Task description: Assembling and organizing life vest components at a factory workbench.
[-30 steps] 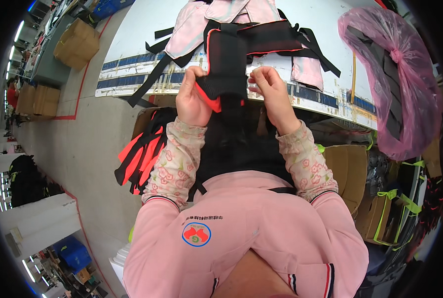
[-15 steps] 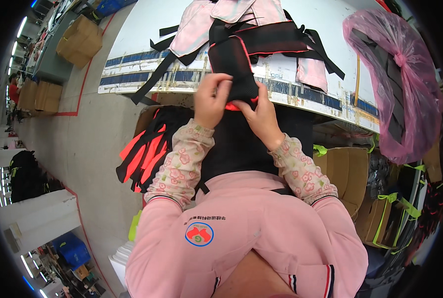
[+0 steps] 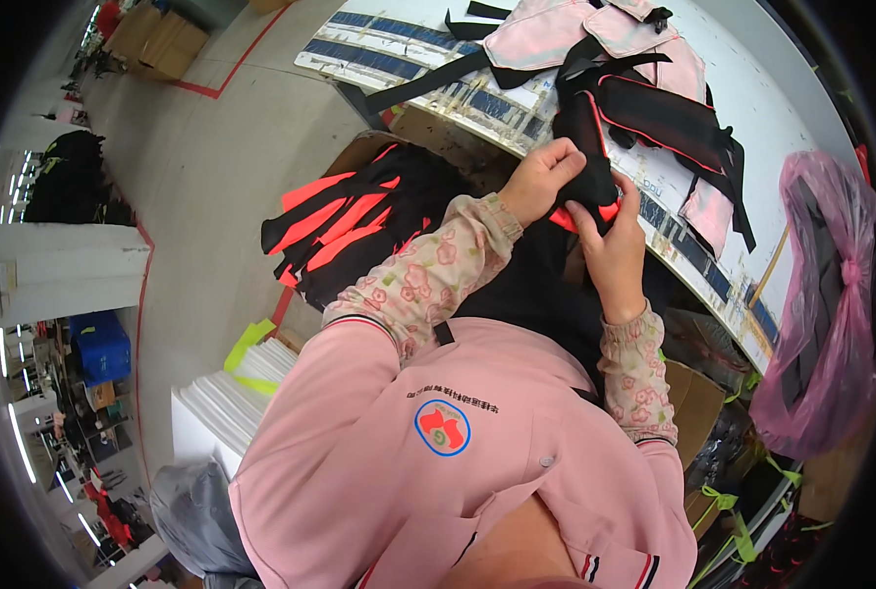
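Observation:
A black padded strap with red edging point(image 3: 582, 123) hangs over the near edge of the white table, its lower end between my hands. My left hand point(image 3: 544, 180) is closed at the strap's left side, fingers curled and pressed together on it. Opposite, my right hand point(image 3: 615, 240) pinches the red-lined end between thumb and fingers. The strap belongs with a bundle of sewn pieces on the table: a second black padded band with red edging point(image 3: 664, 120), pink fabric panels point(image 3: 531, 37) and loose black webbing point(image 3: 428, 83).
Below the table's left side sits a heap of black and red strips point(image 3: 350, 221). A pink plastic bag point(image 3: 821, 304) with dark pieces hangs at the table's right end. White stacked sheets point(image 3: 246, 393) stand at my left; cardboard point(image 3: 693, 398) is at my right.
The view has swung left, so table and hands appear farther right. My left hand has stopped blurring and sits closed at the strap; my right hand keeps its hold on the end.

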Demonstrator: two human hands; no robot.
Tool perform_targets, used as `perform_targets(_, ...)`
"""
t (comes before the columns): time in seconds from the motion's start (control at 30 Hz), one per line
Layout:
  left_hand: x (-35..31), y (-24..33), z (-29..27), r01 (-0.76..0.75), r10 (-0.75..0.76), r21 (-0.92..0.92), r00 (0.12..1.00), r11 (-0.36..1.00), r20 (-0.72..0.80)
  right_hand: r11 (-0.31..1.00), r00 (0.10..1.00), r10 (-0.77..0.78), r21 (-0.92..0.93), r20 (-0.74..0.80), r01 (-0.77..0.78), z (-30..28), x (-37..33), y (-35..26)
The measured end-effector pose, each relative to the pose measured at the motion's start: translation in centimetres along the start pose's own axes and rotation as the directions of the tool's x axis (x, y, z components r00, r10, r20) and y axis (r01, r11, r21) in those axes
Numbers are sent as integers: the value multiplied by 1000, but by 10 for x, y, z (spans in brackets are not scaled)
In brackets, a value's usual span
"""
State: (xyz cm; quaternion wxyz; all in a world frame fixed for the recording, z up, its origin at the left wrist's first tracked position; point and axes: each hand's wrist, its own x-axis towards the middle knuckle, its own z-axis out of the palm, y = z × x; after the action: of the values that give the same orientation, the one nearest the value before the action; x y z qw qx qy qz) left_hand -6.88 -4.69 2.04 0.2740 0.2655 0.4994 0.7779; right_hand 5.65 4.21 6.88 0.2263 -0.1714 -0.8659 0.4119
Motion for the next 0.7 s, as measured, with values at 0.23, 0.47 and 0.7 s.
perform_targets(0.23,14,15,-39,-128,392,694,889,708,-236,1000,989,-12,18,145,9,30,-6,3)
perform_targets(0.47,24,35,-173,80,515,805,731,587,-448,869,837,46,392,545,-302,36,-27,-35)
perform_targets(0.7,-40,99,-310,347,608,860,608,375,-510,907,759,-118,380,640,-180,8,-60,-72)
